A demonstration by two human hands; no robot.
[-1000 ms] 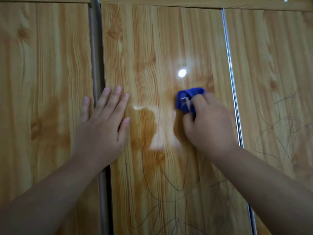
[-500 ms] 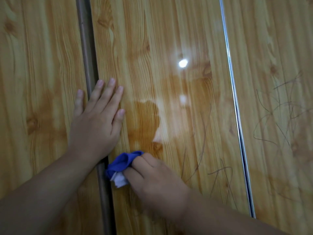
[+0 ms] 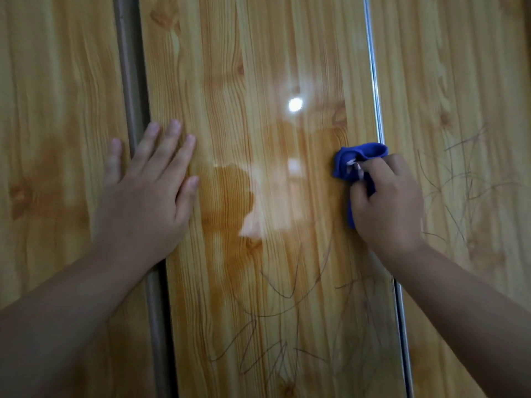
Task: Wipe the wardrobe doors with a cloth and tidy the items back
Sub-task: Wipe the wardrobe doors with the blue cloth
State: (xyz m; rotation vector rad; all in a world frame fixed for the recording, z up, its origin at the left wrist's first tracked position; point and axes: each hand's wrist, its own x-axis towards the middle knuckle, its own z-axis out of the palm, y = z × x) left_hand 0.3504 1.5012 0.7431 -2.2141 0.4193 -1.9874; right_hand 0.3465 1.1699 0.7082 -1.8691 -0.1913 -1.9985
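Glossy wood-grain wardrobe doors are filling the whole view, and the person is working on the middle door (image 3: pixel 258 67). The left hand (image 3: pixel 143 196) is lying flat, fingers straight and spread, gripping nothing. Its little finger is resting on the left door (image 3: pixel 57 81) while the other fingertips are reaching across the brown seam (image 3: pixel 129 67) onto the middle panel, apparently bracing the doors against the rubbing.

The right hand (image 3: pixel 388 205) is curling tightly round a bunched blue cloth (image 3: pixel 359 153). The wad is poking out above the curled fingers and pressing against the door just beside the silver edge strip (image 3: pixel 376 81). Bunching it is probably giving a firmer pad for scrubbing.

Below those fingers, pen scribbles (image 3: pixel 287 297) are showing on the panel. More are sprawling over the right door (image 3: pixel 465 67), beyond the knuckles. Plenty of wiping is looking left to do.
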